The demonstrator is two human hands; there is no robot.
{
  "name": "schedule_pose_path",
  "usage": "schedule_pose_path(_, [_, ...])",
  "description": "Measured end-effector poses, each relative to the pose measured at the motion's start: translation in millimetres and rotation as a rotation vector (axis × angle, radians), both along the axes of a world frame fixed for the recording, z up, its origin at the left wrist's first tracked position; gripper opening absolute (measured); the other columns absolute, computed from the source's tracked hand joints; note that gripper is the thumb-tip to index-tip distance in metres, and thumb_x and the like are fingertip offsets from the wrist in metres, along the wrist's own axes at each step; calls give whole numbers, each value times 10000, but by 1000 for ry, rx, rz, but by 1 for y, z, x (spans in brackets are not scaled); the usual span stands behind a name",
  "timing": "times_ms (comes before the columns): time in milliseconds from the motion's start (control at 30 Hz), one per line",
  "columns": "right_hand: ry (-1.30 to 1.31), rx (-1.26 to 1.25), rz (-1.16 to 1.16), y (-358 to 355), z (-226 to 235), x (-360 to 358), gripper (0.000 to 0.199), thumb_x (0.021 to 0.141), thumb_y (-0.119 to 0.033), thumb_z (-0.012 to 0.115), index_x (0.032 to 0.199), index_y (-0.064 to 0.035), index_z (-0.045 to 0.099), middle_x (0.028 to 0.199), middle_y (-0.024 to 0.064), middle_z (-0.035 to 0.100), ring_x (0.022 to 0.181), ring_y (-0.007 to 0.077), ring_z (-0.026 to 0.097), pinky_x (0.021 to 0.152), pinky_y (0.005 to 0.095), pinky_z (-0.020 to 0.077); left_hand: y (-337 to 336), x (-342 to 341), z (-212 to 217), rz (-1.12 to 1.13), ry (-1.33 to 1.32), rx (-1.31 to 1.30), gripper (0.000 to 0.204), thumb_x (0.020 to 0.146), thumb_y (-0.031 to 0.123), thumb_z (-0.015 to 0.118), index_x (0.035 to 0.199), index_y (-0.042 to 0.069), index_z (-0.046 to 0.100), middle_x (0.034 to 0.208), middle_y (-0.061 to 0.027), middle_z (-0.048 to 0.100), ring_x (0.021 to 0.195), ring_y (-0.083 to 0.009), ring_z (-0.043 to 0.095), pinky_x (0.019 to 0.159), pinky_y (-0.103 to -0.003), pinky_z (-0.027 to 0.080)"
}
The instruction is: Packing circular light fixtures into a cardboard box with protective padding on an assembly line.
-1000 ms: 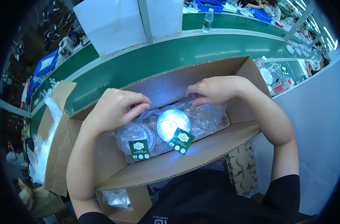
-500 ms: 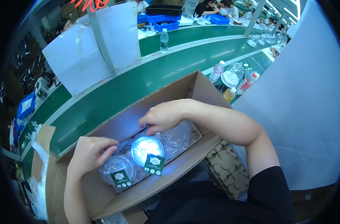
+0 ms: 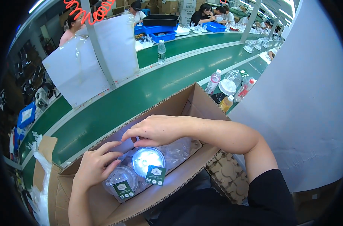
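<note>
A tall cardboard box (image 3: 209,107) stands open in front of me with both hands inside it. Two clear plastic domed ornaments with green paper tags lie there on crumpled clear plastic. The right-hand ornament (image 3: 148,160) glows bright white; the left-hand ornament (image 3: 120,177) is unlit. My left hand (image 3: 98,164) hovers over the unlit one, thumb and fingers apart. My right hand (image 3: 152,130) reaches across above the lit one, its index finger and thumb apart. The two index fingertips nearly meet over the clear plastic bag (image 3: 175,152). Whether they touch the film is hard to see.
A green conveyor belt (image 3: 111,115) runs behind the box. Drink bottles (image 3: 213,82) and a clear dome (image 3: 229,83) stand beyond its right corner. Moulded pulp trays (image 3: 229,173) lie below right. A white board (image 3: 292,113) borders the right side. Several people work across the belt.
My hands have come closer together, the right moving left and the left reaching inward. The view has shifted, so the box sits lower. Both ornaments stay in the box.
</note>
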State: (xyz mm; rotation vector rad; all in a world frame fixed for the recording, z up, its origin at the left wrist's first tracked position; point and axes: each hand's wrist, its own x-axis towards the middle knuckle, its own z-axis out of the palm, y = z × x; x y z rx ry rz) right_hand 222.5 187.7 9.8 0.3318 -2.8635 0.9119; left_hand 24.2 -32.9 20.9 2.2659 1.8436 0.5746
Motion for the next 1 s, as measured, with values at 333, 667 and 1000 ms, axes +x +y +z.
schedule_pose_path(333, [32,-10,13,-4,-8,3,324,1032,-221,641,1321,-75,616,1157,166,744,956,361,735,832,477,598,-2,9,4,-51,-6,95,220,788,42,790,1005,75,775,1362,-118,694,824,-241,778,652,-338,617])
schedule_pose_path(667, [-41,13,26,0,-3,2,341,1041,-222,622,1352,-86,599,1127,177,746,972,368,726,847,491,581,0,8,6,-37,11,30,180,848,122,798,1025,97,781,1329,-61,713,849,-194,773,659,-337,600])
schedule_pose_path(1000, [-79,-44,5,7,-3,-8,332,1023,-221,644,1324,-81,632,1114,174,752,974,361,730,855,479,578,8,3,3,-29,33,-5,171,855,126,792,1025,111,789,1319,-49,721,750,-193,760,620,-319,589])
